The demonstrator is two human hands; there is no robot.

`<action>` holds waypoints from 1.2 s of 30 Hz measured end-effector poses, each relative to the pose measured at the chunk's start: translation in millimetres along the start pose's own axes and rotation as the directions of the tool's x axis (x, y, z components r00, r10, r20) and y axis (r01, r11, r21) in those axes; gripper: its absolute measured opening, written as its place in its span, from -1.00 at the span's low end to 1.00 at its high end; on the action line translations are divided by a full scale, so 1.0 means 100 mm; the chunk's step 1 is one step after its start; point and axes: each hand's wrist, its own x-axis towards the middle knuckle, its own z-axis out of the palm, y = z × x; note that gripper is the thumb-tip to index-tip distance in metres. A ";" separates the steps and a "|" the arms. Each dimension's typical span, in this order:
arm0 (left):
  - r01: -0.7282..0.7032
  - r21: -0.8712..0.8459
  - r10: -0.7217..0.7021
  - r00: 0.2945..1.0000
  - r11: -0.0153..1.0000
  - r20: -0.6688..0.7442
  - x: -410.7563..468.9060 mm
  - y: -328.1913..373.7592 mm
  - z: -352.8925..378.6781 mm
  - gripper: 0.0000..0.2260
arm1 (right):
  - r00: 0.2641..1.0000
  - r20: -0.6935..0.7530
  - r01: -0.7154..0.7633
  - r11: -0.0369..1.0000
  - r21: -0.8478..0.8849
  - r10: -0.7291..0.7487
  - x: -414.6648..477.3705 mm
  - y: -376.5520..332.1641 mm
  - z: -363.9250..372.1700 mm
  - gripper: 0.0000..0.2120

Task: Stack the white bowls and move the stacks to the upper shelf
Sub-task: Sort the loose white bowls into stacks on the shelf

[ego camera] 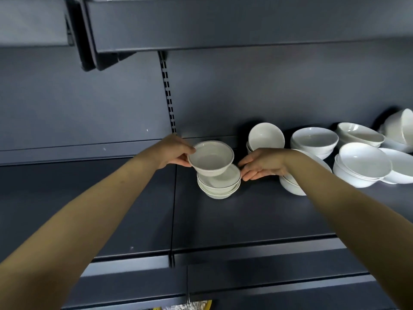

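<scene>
Fingers [183, 162] of the left hand [174, 152] pinch the rim of a tilted white bowl [211, 156] just above the stack [220, 186] on the lower shelf [257, 215]. The right hand [262, 164], fingers straight, touches that stack. Released tilted, the bowl could seat crooked and slide off.

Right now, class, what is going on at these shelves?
A person is stacking white bowls. The left hand grips a bowl, tilted, just over a short stack on the lower shelf. The right hand, fingers straight, is at the stack's right side. Further right lie other bowls. The upper shelf shows only its underside.
</scene>
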 end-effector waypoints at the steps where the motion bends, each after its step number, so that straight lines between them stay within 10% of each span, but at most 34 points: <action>1: 0.005 0.005 -0.005 1.000 1.000 0.005 -0.02 -0.01 0.03 -0.95 | 1.000 -0.008 0.000 1.000 0.013 0.000 -0.01 0.01 0.00 -0.76; 30: 0.165 0.192 -0.221 0.920 0.967 0.324 -0.15 -0.33 0.13 -0.66 | 0.992 -0.124 -0.012 0.994 -0.109 -0.002 0.00 -0.06 0.16 -0.80; 36: -0.033 0.285 -0.073 0.932 0.958 0.355 -0.22 -0.70 0.21 -0.17 | 0.984 -0.174 -0.030 0.998 -0.048 0.021 0.07 -0.10 0.26 -0.81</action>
